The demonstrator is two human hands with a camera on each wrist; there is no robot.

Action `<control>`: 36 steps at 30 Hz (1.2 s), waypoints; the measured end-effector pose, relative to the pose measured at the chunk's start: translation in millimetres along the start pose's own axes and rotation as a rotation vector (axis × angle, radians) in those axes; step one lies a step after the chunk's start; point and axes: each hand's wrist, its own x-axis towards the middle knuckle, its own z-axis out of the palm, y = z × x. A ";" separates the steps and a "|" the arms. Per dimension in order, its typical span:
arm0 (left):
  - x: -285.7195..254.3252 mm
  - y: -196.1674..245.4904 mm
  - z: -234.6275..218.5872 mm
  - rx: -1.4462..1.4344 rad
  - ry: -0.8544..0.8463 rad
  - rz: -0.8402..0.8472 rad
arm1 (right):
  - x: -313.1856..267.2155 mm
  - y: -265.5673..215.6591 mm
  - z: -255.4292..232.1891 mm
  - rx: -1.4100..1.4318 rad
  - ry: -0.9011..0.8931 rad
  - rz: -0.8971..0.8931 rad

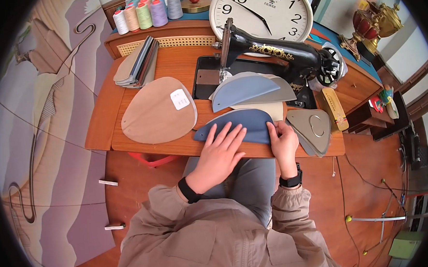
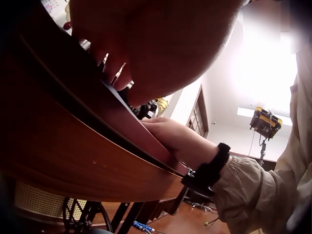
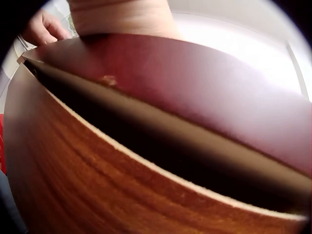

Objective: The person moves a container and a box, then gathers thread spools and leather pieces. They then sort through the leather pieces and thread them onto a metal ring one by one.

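A dark blue folded piece (image 1: 257, 119) lies near the table's front edge in the head view. My left hand (image 1: 219, 157) rests on it with fingers spread and straight. At the piece's right end, my right hand (image 1: 284, 142) pinches the edge between thumb and curled fingers. Just behind lies a lighter blue folded piece (image 1: 245, 90) on grey and cream ones. In the left wrist view the left hand (image 2: 156, 44) looms dark and close, with the right hand (image 2: 170, 136) beyond it at the table edge. The right wrist view shows mostly the right hand's wrist, its fingers hidden.
A large tan piece with a white label (image 1: 157, 112) lies left, a folded stack (image 1: 138, 65) behind it. The black sewing machine (image 1: 272, 50) stands at the back before a clock (image 1: 261, 10). Grey-brown pieces (image 1: 310, 128) and a yellow box (image 1: 335, 109) are right.
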 end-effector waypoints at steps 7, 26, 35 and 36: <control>2.8 5.7 8.5 0.006 -0.041 0.006 | 1.6 -3.0 0.7 -0.039 0.028 -0.019; 3.5 2.0 17.1 0.078 -0.057 0.041 | -35.6 -30.6 -14.7 -0.105 -0.322 -0.539; 1.5 -0.9 7.9 0.066 -0.044 0.065 | -37.5 -22.0 -21.7 -0.204 -0.297 -0.420; 0.3 -2.7 5.9 0.064 -0.054 0.070 | -37.6 -21.5 -23.3 -0.208 -0.302 -0.408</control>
